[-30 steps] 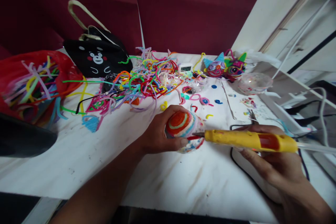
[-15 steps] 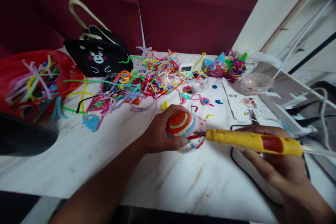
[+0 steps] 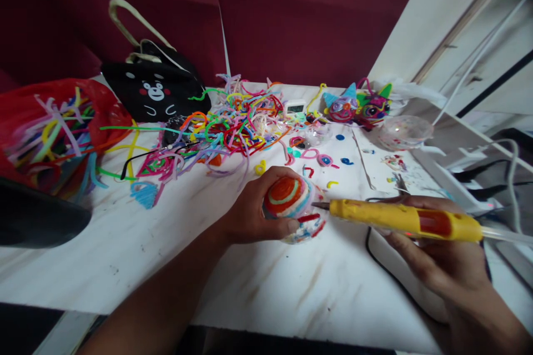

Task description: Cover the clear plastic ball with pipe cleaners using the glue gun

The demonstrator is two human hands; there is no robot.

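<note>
My left hand [image 3: 266,213] is closed round a rounded, clear ball [image 3: 306,228] partly covered with coloured pipe cleaners. An orange and white spiral patch [image 3: 285,195] faces up beside my thumb, and a short red strip [image 3: 308,217] lies across the front. In my right hand [image 3: 441,255] is a yellow hot glue gun [image 3: 375,217], a clear glue stick [image 3: 506,236] poking from its back end. Its dark nozzle points left and is right by the ball's right side; whether it touches, I cannot tell.
A tangled heap of pipe cleaners [image 3: 245,116] lies behind the ball, with a small white digital timer [image 3: 295,107] beside it. Left stand a red bag [image 3: 106,102] of pipe cleaners and a black bag [image 3: 183,80]. Furry cat-like figures [image 3: 343,104] sit at the back right.
The glue gun's nozzle has shifted slightly up and to the right, away from the red strip. My left hand and the ball have hardly moved.
</note>
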